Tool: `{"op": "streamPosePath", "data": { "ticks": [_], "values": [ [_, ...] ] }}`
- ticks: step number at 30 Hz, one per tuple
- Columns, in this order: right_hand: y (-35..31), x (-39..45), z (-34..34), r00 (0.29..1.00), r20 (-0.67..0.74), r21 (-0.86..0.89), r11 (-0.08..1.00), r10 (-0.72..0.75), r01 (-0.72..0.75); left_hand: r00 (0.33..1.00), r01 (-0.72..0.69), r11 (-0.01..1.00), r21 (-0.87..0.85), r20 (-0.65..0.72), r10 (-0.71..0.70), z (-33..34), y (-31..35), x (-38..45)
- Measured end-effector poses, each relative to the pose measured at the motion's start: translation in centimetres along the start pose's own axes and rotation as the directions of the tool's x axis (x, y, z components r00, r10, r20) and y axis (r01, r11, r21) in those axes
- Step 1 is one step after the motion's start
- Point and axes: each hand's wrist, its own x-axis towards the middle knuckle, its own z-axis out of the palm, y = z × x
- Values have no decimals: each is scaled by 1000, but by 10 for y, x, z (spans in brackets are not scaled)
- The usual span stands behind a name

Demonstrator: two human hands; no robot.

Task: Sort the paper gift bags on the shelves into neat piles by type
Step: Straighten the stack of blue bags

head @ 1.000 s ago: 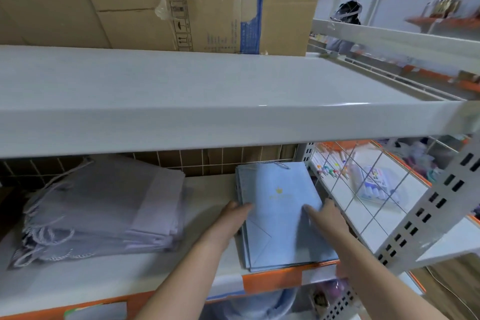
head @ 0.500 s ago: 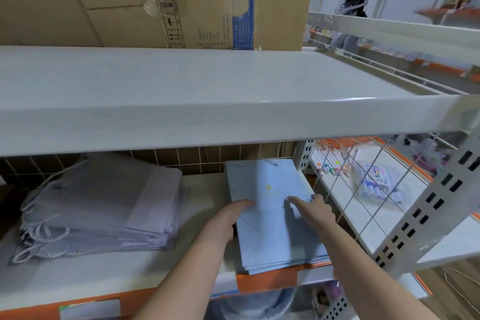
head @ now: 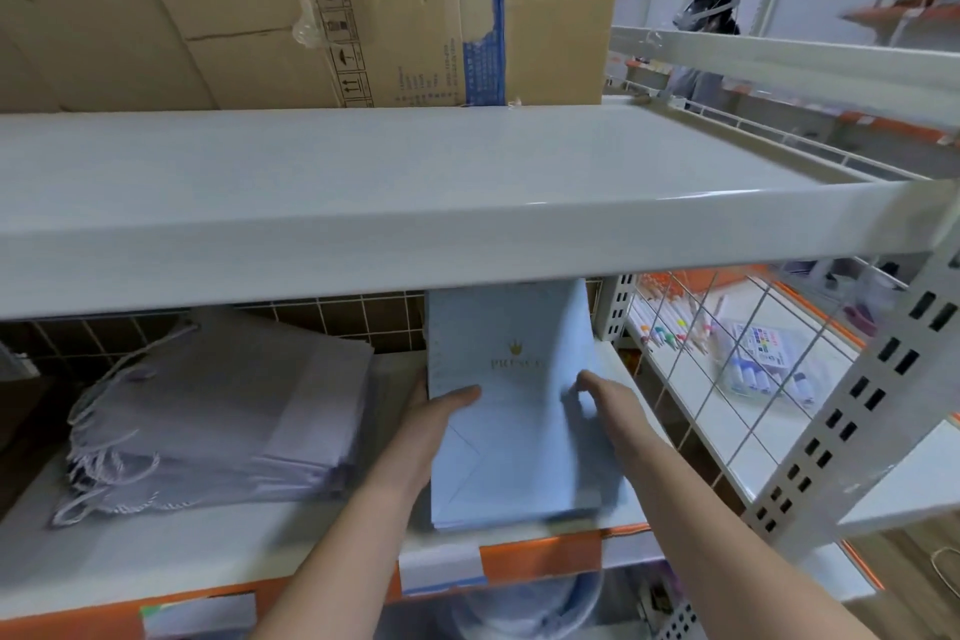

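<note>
Blue gift bags (head: pixel 511 437) at shelf (head: pixel 208 556) front-right corner: left hand (head: pixel 439 413) grips stack edge, right hand (head: pixel 605 403) pinches top bags. Squaring step; next, align edges w/ shelf front.

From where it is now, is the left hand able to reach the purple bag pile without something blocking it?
Probably yes. The left hand grips the blue bags, and the purple bag pile lies just to its left on the same shelf, with only bare shelf between. It would have to let go first.

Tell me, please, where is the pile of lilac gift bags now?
In the head view the pile of lilac gift bags lies on the left of the lower shelf, left of the blue gift bags that both hands are on.
</note>
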Motion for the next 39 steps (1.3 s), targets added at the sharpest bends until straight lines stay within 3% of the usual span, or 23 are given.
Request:
{"op": "streamPosePath", "data": {
  "ticks": [3, 7, 11, 16, 22, 27, 30, 33, 37, 39],
  "values": [
    [-18, -14, 12, 970, -48, 175, 954, -238, 243, 985, -163, 973, 162, -25, 169, -3, 27, 1],
    [-29, -23, 22, 878, -68, 282, 835, -474, 473, 971, -217, 941, 258, -44, 236, -6, 47, 4],
    [-9, -25, 24, 893, -51, 213, 869, -447, 447, 972, -174, 939, 296, -100, 212, -15, 29, -5],
    [6, -29, 24, 917, -11, 195, 899, -398, 393, 972, -209, 950, 234, -55, 227, -16, 8, -22],
    [8, -19, 19, 923, -38, 157, 910, -383, 384, 952, -236, 951, 199, -148, 267, -4, 2, -18],
    [15, -7, 13, 944, -101, -17, 950, -313, 313, 956, 35, 990, 133, -294, 6, 8, -6, -9],
    [27, -4, 9, 966, -87, -70, 969, -244, 238, 935, 118, 979, 169, -351, -52, 11, -17, -6],
    [40, -4, 5, 980, -65, -112, 977, -190, 182, 942, 129, 968, 216, -332, -51, 14, -33, -9],
    [47, -3, 4, 966, -1, -348, 905, -260, 243, 968, 58, 929, 366, -248, 38, 19, -45, -7],
    [44, -3, 5, 964, 50, -380, 888, -260, 259, 973, 45, 917, 397, -226, 50, 16, -43, -4]
  ]
}}
